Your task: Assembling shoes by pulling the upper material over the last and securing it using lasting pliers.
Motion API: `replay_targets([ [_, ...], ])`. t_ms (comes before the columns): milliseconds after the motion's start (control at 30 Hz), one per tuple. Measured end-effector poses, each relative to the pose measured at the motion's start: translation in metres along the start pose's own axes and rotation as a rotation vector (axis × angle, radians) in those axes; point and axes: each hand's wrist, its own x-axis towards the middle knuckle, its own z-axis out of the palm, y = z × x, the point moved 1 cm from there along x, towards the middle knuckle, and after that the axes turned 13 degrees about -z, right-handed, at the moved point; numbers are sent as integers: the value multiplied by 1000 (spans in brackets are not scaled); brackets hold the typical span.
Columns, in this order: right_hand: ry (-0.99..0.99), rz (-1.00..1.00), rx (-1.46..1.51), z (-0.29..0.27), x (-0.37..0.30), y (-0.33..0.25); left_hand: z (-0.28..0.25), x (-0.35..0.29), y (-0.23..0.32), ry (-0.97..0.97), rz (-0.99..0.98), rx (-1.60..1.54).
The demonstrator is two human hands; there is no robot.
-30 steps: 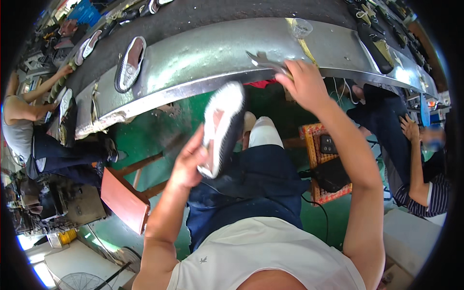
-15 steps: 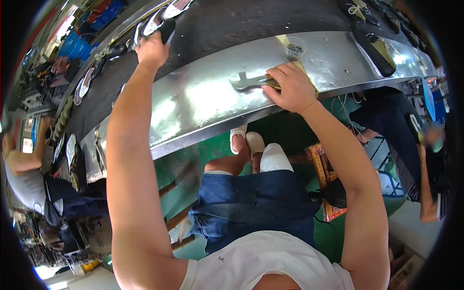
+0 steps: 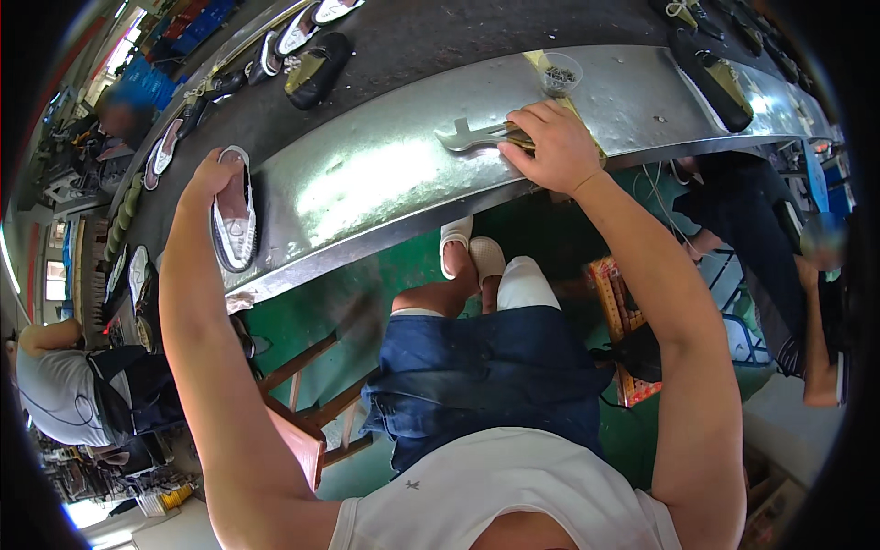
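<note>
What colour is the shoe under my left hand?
White shoe with dark trim, under the left hand; head view.

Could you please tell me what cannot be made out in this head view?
- Right hand: covers the wrench's handle.
- Small clear cup: contents too small.
- Left hand: fingers behind the white shoe, grip unclear.
- Far shoes: bent and cut at the rim.

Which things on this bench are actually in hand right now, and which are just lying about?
In hand:
- white shoe, gripped by the left hand
- metal wrench, under the right hand

Lying about:
- small cup on the metal ledge
- dark shoe on the belt
- black shoe
</note>
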Motion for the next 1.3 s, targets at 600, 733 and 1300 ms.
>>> replay_targets([
  [600,-501,313,365,-37,-5,-65,296,-425,22,-364,331,-927],
  [733,-719,463,1126,-74,-102,-152,297,-417,25,-747,225,-1276],
  [1300,-905,1052,1458,-39,-145,-202,315,-397,41,-666,275,-989],
])
